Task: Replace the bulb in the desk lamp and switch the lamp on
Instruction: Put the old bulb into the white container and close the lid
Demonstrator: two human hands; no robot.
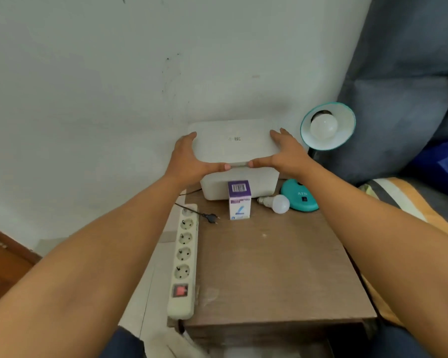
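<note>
A teal desk lamp stands at the back right of the wooden table, its shade [344,125] tilted toward me with a white bulb [323,126] screwed in. Its teal base [299,196] sits on the table beside a loose white bulb [278,203] lying on its side. A purple and white bulb carton [239,200] stands upright in front of a white lidded box [234,147]. My left hand [192,161] and my right hand [282,153] grip the box lid at its two sides, thumbs along the front edge. The lamp's black plug [210,218] lies unplugged.
A white power strip [184,257] with a red switch lies along the left edge of the table [269,267]. A pale wall stands behind. Grey cushions and a striped cloth [398,200] crowd the right side.
</note>
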